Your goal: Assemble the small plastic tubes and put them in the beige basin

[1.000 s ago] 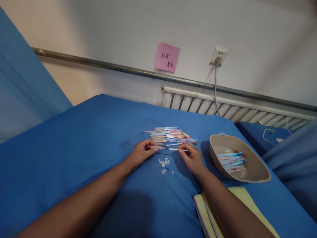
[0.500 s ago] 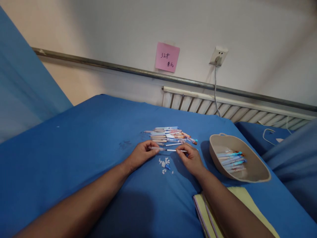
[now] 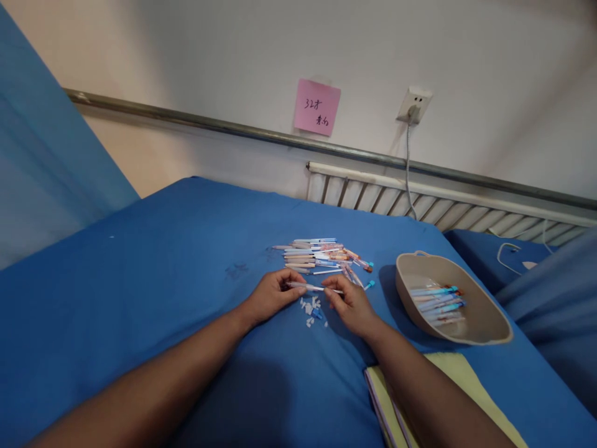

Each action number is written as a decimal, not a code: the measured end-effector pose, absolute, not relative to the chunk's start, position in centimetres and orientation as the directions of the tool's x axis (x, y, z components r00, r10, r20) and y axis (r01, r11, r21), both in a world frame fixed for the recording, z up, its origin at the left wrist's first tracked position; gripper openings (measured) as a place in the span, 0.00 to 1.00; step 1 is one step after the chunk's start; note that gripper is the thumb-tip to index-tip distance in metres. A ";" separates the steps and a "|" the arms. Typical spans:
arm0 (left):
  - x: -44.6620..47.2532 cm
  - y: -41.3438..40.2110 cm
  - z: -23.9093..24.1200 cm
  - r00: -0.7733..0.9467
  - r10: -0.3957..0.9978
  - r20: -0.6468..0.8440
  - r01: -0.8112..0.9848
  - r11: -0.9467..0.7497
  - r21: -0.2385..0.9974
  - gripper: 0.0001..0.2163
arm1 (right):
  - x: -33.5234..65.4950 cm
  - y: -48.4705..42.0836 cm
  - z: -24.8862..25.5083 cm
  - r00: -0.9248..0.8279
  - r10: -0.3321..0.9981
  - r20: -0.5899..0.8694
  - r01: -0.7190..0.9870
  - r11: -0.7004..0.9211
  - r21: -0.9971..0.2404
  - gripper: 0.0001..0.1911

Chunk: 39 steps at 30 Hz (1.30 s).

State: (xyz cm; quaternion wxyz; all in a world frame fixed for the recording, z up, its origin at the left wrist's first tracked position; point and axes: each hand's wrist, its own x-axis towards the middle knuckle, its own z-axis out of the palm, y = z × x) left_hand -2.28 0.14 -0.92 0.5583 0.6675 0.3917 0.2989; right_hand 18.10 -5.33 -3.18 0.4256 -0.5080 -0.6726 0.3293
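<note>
Between my two hands a slim pen barrel (image 3: 297, 285) lies roughly level, with a white pen refill (image 3: 316, 288) running out of its right end. My left hand (image 3: 276, 292) is closed on the barrel, thumb and fingers pinched around it. My right hand (image 3: 352, 305) pinches the refill near its right part, whose end shows a little past the fingertips. Just beyond the hands is a loose pile of pen parts (image 3: 303, 254), with barrels on the left and clear, orange and blue pieces on the right. Small white bits (image 3: 308, 306) and a blue piece (image 3: 317, 314) lie below the held pen.
A beige basin (image 3: 485, 317) holding several pens (image 3: 438, 302) stands at the right. Folded yellow cloth (image 3: 448, 367) lies under my right forearm. The blue sheet (image 3: 186, 249) reaches back to the wall, where a radiator (image 3: 359, 193) and metal rail (image 3: 233, 127) run.
My right hand has moved left, closer to my left hand, and less of the white refill shows between them. A blue-tipped clear piece near my right hand is now more exposed.
</note>
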 end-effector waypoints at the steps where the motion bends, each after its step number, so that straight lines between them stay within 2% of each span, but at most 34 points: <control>1: -2.3 0.1 -0.9 0.516 0.855 -0.039 0.192 -0.071 0.979 0.13 | 18.0 -5.4 -3.2 -0.128 0.966 0.226 0.392 0.258 -0.883 0.09; 10: -2.1 -0.4 -0.5 0.547 0.836 -0.034 0.222 -0.106 0.969 0.13 | 17.5 -5.5 -3.2 -0.196 0.966 0.171 0.272 0.221 -0.937 0.07; 15: -2.1 -0.4 -0.4 0.546 0.837 -0.033 0.220 -0.106 0.970 0.13 | 17.4 -5.5 -3.3 -0.191 0.967 0.169 0.296 0.221 -0.929 0.04; 24: -2.2 -0.6 -0.2 0.552 0.833 -0.032 0.245 -0.125 0.961 0.10 | 19.1 -5.3 -2.3 -0.219 0.952 0.213 0.405 0.288 -0.868 0.07; 33: -2.6 -0.1 -0.6 0.502 0.865 -0.014 0.232 -0.119 0.965 0.11 | 20.7 -4.9 -2.3 -0.210 0.954 0.215 0.403 0.285 -0.870 0.06; 39: -2.9 0.7 -1.0 0.469 0.883 -0.023 0.147 -0.052 0.988 0.12 | 21.6 -4.5 -3.0 -0.197 0.960 0.198 0.386 0.262 -0.885 0.05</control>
